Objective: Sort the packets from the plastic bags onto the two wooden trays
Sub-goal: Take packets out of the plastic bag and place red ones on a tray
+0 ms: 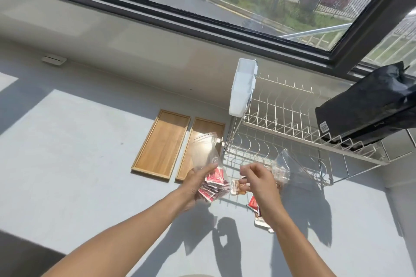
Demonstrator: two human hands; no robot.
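Two wooden trays lie side by side on the grey counter, the left tray [161, 143] bare and the right tray [203, 126] partly hidden behind a bag. My left hand [198, 183] grips a clear plastic bag [206, 148] holding several red packets [213, 185]. My right hand [258, 183] holds a second clear plastic bag [282, 165] and pinches a brown packet [239, 187]. A few red and white loose packets [255, 207] lie on the counter under my right wrist.
A white wire dish rack [281, 123] stands right of the trays, with a white plastic cutlery holder [242, 87] on its corner and a black bag [369, 105] resting on its upper tier. A window runs along the back wall.
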